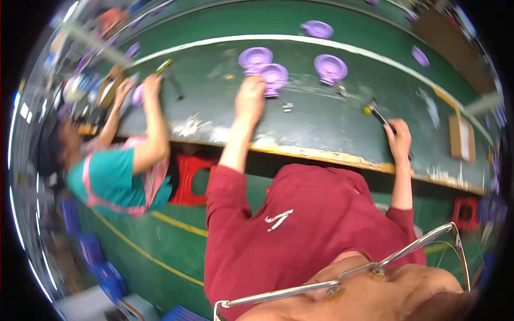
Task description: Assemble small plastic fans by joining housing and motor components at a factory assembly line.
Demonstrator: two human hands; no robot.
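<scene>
My left hand (pixel 250 100) reaches over the bench, its fingers closed at the near edge of a purple plastic part (pixel 274 76) with a round ribbed dish. Another purple part (pixel 255 56) of the same shape lies just behind, touching or overlapping it. Near the bench's front edge my right hand (pixel 399 138) is wrapped round the black handle of a small hammer (pixel 379 113). Its yellow-ended head points up and left, away from the parts. Between the hands lie a third purple part (pixel 331 69) and a small metallic piece (pixel 288 107).
The dark green bench (pixel 316 128) has a worn wooden front edge. A co-worker (pixel 115 171) sits at left, hands on a purple part, beside another yellow-headed tool (pixel 166 66). Beyond a white strip (pixel 225 39) lie more purple parts (pixel 318 29). A cardboard box (pixel 461 138) stands at right.
</scene>
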